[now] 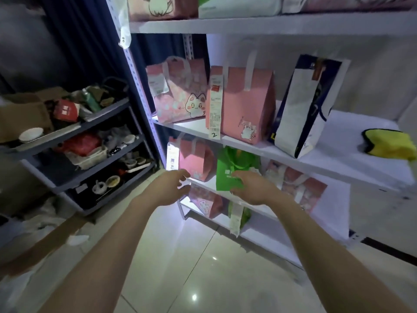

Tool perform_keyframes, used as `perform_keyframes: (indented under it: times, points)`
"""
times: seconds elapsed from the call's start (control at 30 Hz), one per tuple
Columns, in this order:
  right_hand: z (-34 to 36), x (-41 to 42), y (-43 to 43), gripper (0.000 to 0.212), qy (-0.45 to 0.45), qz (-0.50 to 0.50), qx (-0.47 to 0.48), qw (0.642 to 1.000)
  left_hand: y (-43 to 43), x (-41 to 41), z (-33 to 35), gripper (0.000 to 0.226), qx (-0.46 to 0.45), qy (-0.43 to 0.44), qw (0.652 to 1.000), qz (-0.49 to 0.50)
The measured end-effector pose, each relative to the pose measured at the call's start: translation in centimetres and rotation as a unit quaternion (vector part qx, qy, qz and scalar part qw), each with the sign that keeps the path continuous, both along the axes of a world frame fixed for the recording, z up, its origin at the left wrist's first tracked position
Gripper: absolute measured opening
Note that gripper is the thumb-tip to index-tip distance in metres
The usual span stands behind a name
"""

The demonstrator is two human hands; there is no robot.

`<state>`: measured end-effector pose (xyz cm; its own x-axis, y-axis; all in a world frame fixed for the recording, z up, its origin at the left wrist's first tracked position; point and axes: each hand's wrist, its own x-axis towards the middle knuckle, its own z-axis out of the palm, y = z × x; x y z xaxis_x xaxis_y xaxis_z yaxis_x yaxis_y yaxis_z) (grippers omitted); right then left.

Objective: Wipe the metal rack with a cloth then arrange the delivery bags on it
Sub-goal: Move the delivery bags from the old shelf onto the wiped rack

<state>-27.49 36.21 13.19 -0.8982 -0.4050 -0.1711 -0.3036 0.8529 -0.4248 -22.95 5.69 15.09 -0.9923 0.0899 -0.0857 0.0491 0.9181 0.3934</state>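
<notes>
Three bags stand in a row on the rack's middle shelf, the cloth right of them. One shelf lower, a centre bag stands between two others.

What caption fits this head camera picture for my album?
The right hand grips a green bag on the white metal rack, left hand open beside a pink bag, yellow cloth one shelf up.

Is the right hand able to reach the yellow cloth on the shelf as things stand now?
Probably yes. The yellow cloth lies alone at the open end of the shelf, above and right of the right hand, with nothing in front. The hand would first have to release the green bag.
</notes>
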Motion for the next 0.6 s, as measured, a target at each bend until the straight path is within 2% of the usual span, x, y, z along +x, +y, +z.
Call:
perform_keyframes:
  times: [0.27,0.47,0.6]
  points:
    - [2.4,-3.1,-1.0,0.063,0.005,-0.086,0.013,0.996,-0.9,-10.3,1.7,0.038,-0.013,0.034,0.995,-0.095]
    - [4.8,-5.0,-3.3,0.042,0.027,-0.183,-0.004,0.983,-2.6,-17.5,3.9,0.037,-0.008,0.062,0.982,-0.178]
    - [6.3,-5.6,-7.1,0.059,0.054,-0.224,-0.004,0.973,-4.5,-20.0,5.3,0.041,0.013,0.051,0.972,-0.231]
